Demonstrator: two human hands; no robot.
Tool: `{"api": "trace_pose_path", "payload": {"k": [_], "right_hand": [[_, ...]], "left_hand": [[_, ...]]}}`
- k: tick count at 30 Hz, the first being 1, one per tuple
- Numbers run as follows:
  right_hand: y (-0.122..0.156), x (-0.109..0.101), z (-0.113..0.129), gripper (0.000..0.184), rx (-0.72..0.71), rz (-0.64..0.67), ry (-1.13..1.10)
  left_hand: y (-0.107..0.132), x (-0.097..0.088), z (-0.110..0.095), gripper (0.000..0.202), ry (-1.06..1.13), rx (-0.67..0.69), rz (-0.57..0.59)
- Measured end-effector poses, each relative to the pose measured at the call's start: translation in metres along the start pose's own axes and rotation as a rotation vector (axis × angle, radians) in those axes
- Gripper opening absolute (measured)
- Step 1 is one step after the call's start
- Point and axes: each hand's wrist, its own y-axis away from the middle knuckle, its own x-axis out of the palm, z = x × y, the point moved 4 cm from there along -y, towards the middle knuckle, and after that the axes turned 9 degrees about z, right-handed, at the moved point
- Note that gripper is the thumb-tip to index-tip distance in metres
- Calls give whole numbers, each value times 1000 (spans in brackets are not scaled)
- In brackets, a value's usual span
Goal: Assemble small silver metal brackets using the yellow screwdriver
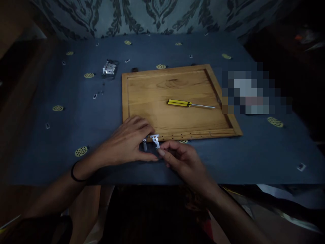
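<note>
A shallow wooden tray-like panel [162,98] with a raised frame lies on the cloth. My left hand [130,139] rests across its near left edge, fingers on the wood and thumb stretched out apart below. Between thumb and forefinger of my right hand [181,157] is the lower end of a silver metal hook [154,139]. The hook's flat plate lies against the near rail, which has a row of small dark holes. A second metal hook [145,145] hangs at the rail just left, partly hidden by my left hand. Across the panel lies a yellow-handled screwdriver [180,103].
A clear bag of metal hooks [109,69] lies at the back left, with several small screws [102,92] in front of it. A blurred-out object [251,91] sits to the panel's right. The blue pineapple-print cloth [38,149] ends at the near edge, by my lap.
</note>
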Motion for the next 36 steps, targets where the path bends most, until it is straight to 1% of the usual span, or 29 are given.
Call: {"api": "trace_pose_path", "payload": {"k": [4, 9, 15, 20, 22, 25, 27, 28, 30, 32, 34, 36], "right_hand": [[0, 2, 1, 31, -13, 21, 29], [0, 1, 0, 26, -47, 11, 13], [-1, 1, 0, 31, -35, 0, 21], [-2, 2, 3, 33, -56, -20, 12], [-2, 2, 2, 32, -54, -23, 23], [2, 2, -2, 25, -48, -35, 58], [5, 0, -2, 21, -102, -90, 140], [7, -2, -1, 18, -150, -127, 219], [10, -4, 4, 15, -284, -204, 441], [12, -4, 9, 17, -423, -261, 688], [13, -4, 13, 18, -538, -288, 891], [12, -4, 13, 20, -613, -279, 1024]], "left_hand": [[0, 3, -3, 44, -39, -15, -33], [1, 4, -4, 39, -46, -26, -50], [1, 5, -3, 35, -35, -31, -52], [1, 5, -4, 32, -34, -36, -46], [1, 5, -4, 30, -40, -41, -47], [0, 6, -4, 28, -53, -46, -47], [0, 6, -5, 28, -57, -47, -51], [0, 6, -5, 29, -56, -47, -55], [0, 6, -5, 29, -56, -44, -66], [1, 7, -6, 28, -59, -42, -70], [0, 7, -6, 29, -62, -44, -70], [0, 7, -6, 30, -66, -49, -68]]}}
